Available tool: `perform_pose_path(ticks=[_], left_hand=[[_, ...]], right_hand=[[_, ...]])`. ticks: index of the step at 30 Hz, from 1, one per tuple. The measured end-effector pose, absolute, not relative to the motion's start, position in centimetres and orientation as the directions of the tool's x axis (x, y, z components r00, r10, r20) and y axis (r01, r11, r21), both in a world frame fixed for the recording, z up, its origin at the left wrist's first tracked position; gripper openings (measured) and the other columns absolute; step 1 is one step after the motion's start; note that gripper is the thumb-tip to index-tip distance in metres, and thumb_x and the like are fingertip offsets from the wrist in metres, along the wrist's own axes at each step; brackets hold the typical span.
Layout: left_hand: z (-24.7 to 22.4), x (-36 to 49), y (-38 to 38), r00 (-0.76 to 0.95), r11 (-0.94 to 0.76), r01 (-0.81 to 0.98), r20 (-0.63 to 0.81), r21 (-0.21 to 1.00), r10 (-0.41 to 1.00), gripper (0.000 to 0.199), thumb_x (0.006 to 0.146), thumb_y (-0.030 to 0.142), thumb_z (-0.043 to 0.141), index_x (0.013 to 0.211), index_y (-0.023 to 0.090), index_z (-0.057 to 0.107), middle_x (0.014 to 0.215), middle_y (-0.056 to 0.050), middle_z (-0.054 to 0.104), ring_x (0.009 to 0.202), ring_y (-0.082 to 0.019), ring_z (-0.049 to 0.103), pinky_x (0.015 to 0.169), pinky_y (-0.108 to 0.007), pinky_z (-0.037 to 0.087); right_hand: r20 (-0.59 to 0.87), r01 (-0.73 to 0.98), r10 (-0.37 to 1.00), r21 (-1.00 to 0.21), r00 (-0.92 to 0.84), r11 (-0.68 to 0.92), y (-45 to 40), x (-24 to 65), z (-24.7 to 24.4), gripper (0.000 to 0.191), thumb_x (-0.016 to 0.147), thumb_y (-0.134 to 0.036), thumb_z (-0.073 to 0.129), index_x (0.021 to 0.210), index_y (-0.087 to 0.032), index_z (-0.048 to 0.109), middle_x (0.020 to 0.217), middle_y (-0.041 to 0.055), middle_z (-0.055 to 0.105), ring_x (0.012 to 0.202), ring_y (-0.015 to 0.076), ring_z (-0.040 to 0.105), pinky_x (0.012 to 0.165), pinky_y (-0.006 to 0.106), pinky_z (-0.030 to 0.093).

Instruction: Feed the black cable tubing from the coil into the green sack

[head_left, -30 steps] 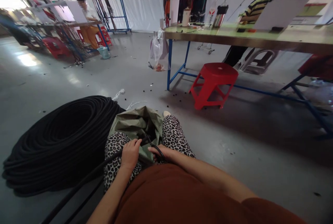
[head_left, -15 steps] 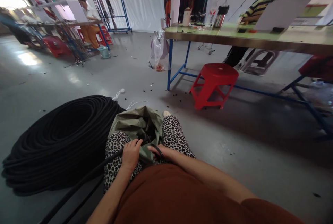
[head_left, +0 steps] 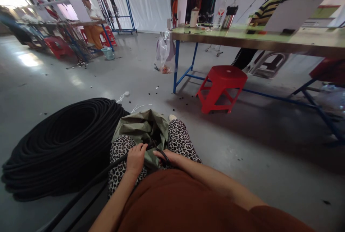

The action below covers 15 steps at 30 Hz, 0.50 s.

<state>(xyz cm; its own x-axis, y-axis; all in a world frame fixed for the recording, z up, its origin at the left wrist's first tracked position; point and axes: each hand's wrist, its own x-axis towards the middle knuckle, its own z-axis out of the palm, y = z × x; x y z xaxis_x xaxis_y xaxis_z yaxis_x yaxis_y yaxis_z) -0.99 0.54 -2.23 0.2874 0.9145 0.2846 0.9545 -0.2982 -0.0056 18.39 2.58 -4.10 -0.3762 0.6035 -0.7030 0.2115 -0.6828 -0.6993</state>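
Left hand [head_left: 135,158] gripped the cord [head_left: 118,161], right hand [head_left: 170,156] held scissors [head_left: 162,154] at the sack's [head_left: 132,126] mouth, and with that fat coil [head_left: 48,153] alongside, plenty seemed left!

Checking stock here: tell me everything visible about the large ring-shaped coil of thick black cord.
The large ring-shaped coil of thick black cord lies on its side on the glossy grey floor, left of the crumpled olive-green sack. Its many matte, fabric-looking loops are stacked around a dark hollow centre. The sack partly hides its right end; contact there is unclear.
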Motion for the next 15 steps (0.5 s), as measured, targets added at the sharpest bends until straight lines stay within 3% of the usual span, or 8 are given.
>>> perform_pose_path(ticks=[15], left_hand=[[-2.04, -0.99, 0.41, 0.299, -0.306, 0.952, 0.246, -0.01, 0.922, 0.036, 0.09, 0.013, 0.049, 0.119, 0.022, 0.069, 0.112, -0.01, 0.072, 0.099, -0.023, 0.065, 0.085, -0.037, 0.048]], right_hand=[[-0.661, 0.094, 0.584, -0.696, -0.471, -0.712, 2.51, 18.64, -3.67, 0.043, 0.091, -0.053, 0.064, 0.073, -0.016, 0.053, 0.055, -0.0031, 0.052, 0.046, 0.0097, 0.049, 0.045, 0.019, 0.039]])
